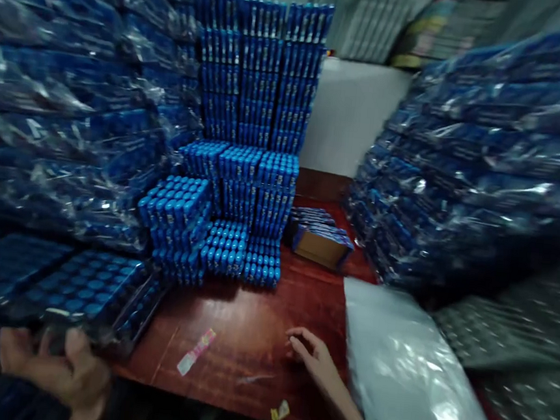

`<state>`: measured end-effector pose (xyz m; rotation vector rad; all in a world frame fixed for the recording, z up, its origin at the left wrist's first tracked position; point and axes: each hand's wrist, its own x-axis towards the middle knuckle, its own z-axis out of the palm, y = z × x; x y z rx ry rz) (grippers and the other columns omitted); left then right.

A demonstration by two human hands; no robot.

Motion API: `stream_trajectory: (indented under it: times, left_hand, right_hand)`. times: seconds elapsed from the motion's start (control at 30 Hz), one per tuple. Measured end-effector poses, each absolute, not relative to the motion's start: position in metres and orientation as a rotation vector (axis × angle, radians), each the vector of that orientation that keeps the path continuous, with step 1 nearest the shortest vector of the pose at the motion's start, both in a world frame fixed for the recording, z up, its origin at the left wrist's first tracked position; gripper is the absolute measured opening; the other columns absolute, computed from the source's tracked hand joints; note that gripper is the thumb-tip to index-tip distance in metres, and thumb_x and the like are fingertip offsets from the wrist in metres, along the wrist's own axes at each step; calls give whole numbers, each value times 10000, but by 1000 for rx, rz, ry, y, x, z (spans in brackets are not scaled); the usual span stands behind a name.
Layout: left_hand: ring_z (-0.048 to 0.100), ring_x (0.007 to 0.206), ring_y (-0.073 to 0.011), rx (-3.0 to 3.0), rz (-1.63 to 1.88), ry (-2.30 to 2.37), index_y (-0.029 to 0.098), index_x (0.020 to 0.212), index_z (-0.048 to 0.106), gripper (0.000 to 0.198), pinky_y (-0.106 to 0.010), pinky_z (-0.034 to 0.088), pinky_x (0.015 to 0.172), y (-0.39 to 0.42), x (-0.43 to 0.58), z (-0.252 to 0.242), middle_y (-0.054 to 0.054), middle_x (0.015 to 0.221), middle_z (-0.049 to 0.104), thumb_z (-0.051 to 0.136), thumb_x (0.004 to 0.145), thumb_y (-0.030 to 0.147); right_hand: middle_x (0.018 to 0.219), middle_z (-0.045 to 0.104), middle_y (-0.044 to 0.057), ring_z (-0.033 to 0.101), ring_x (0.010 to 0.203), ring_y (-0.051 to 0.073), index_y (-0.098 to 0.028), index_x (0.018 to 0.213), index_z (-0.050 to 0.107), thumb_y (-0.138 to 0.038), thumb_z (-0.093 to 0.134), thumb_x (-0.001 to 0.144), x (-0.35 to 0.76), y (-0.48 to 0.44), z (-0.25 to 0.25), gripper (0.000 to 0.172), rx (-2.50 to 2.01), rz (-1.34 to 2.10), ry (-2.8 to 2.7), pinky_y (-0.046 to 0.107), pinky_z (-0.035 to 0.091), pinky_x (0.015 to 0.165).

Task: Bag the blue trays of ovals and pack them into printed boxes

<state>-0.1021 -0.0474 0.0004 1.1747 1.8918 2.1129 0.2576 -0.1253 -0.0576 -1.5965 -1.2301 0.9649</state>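
1. Pack [82, 284] of blue-capped tubes, in clear wrap, sits lower left, at the left edge of the table [251, 312]; more caps in rows further left.
2. Left hand [53, 370]: at the pack's front edge, fingers bent upward, blurred. Cannot tell if it grips or only touches.
3. Right hand [309, 353]: over the table's right part, well apart from the pack, fingers loosely bent, half wide, nothing visible in it.
4. Pink strip [196, 352] lies flat on the table between the hands, at a slant.
5. Yellow scrap [280, 411] near the table's front edge, below the right hand.
6. White sheet [403, 371], shiny, right of the right hand; dotted grey-green wrap [505, 328] beyond it.
7. Carton [321, 249] on its side at the back of the table, flat packets [321, 221] just behind its brown face.
8. Tube stacks [258, 97] rise at the back centre in steps, lower blocks in front.
9. Left pile [72, 120] and right pile [485, 156]: blue goods in clear film, flanking the table, print unreadable.
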Motion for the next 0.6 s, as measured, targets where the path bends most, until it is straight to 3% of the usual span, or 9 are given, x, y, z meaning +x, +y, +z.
stream_trajectory:
  times: [0.1,0.23,0.3,0.43,0.6]
  left_hand:
    - [497,1196,-241,1709,1887,1575,235,1320,449,505,-381,436,1003,-71,-54,-15,-61,1326,499,527,822,262]
    - [618,1045,-140,2274,1330,990,253,1179,569,370,-202,499,901,-102,7,-42,-31,1115,658,483,844,124]
    - [620,1052,-133,2421,1189,752,250,1208,552,426,-183,497,897,-112,26,-47,-44,1131,657,478,825,78]
    - [633,1027,-130,2492,1052,563,243,1241,535,500,-183,501,891,-119,43,-42,-52,1115,668,461,795,30]
    - [655,982,-129,2377,1108,702,259,1197,570,427,-170,515,856,-114,36,-49,-37,1057,693,499,822,66]
  right_hand:
    - [1038,638,92,580,994,226,-186,991,600,-424,485,802,325,-102,-31,325,-1813,481,-1332,371,424,914]
    - [1226,498,194,526,1099,282,-121,1254,423,-426,453,837,410,-35,7,518,-2325,-84,-1038,392,417,898]
    - [1236,470,218,546,1078,287,-99,1285,387,-419,474,840,437,-2,18,554,-2501,-65,-972,369,432,861]
    - [1059,596,164,598,981,239,-125,1164,521,-229,429,846,454,35,16,346,-2518,57,-1081,296,441,791]
    - [1014,630,178,615,936,253,-153,1265,488,-125,347,818,451,30,1,470,-2519,82,-1189,322,435,763]
